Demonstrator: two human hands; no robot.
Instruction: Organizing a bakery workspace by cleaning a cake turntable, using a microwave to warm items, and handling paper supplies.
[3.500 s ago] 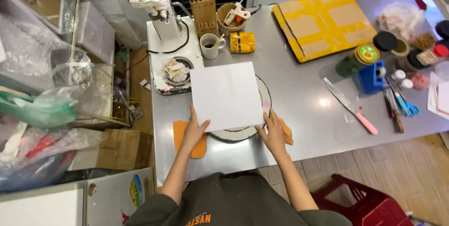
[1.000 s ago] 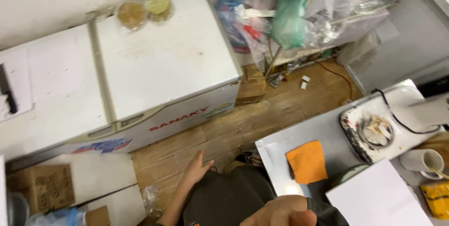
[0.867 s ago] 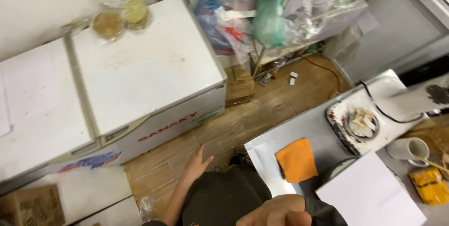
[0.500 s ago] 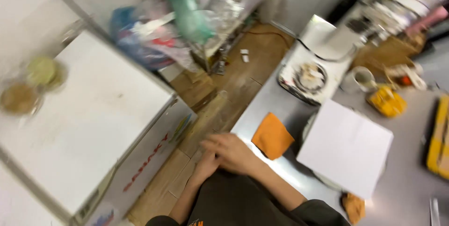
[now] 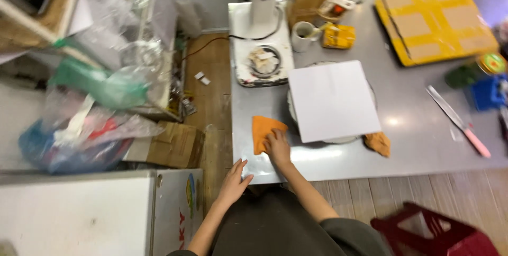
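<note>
Flat cardboard package [image 5: 436, 23], yellow-taped, lies at the table's far right — small yellow packet [image 5: 338, 36] beside the mug.

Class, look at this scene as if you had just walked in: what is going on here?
A person stands at a grey metal table. Their right hand rests on an orange cloth near the table's front edge, beside a white square board lying on a round stand. Their left hand is at the table's corner, holding nothing. A knife lies off to the right.

Glossy metal table [image 5: 423, 145]; soft orange cloth [image 5: 264, 131]; matt white board [image 5: 332, 100]
</note>
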